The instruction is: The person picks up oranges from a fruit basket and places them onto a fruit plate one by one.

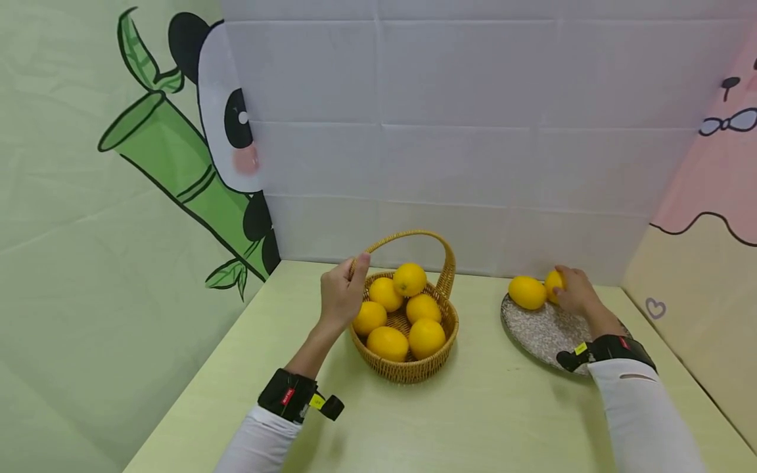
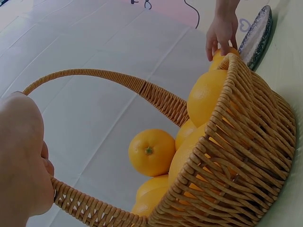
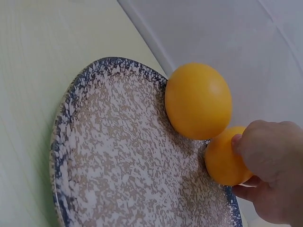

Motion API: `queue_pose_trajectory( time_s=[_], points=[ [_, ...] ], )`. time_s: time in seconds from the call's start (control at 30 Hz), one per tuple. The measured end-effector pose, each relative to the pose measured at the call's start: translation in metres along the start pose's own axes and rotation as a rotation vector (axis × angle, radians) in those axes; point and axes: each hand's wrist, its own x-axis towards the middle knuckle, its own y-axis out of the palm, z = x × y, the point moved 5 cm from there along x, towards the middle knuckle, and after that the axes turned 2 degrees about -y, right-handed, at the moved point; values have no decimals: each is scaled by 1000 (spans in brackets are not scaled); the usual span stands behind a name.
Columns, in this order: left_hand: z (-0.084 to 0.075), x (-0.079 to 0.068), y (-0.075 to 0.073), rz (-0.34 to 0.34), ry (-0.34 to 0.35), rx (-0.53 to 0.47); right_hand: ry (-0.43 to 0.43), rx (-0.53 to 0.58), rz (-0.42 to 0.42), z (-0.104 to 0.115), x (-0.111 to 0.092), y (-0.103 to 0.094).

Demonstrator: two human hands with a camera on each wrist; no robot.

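My left hand (image 1: pixel 344 292) grips the arched handle (image 1: pixel 446 266) of a wicker basket (image 1: pixel 408 373) standing on the table. Several oranges lie inside it, among them one (image 2: pixel 151 152) showing its green stem end in the left wrist view. To the right, a speckled plate (image 1: pixel 535 335) with a dark rim bears two oranges near its far edge. My right hand (image 1: pixel 576 293) holds the farther-right orange (image 3: pixel 223 161) between thumb and fingers; the fingers behind it are partly hidden. Beside that one sits the other orange (image 3: pixel 199 101), untouched by the hand.
A pale green table (image 1: pixel 473 420) carries the basket and plate. Behind it rises a whitish wall covering (image 1: pixel 449 164) with creases. At the left is a green panel with a drawn panda and bamboo (image 1: pixel 177 157); a pink and cream panel (image 1: pixel 704 282) borders the right.
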Motion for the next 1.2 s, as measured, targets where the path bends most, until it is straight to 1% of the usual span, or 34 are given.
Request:
queue_pose_trajectory(
  time_s=[0.23, 0.37, 0.47, 0.67, 0.87, 0.97, 1.2],
  points=[
    [0, 0, 0, 1, -1, -1, -26, -2, 25, -1, 1, -1],
    [0, 0, -1, 1, 1, -2, -55, -3, 12, 0, -2, -5],
    [1, 0, -1, -3, 2, -1, -63, 17, -1, 2, -7, -9],
    [1, 0, 0, 2, -5, -1, -41, 50, -8, 4, -19, -18],
    [-1, 0, -1, 3, -8, -7, -50, 41, -28, 7, -30, -24],
    [0, 1, 0, 4, -1, 2, -64, 17, -44, 9, -35, -26],
    [0, 3, 0, 4, 12, 20, -131, -15, -91, 18, -47, -33]
  ],
)
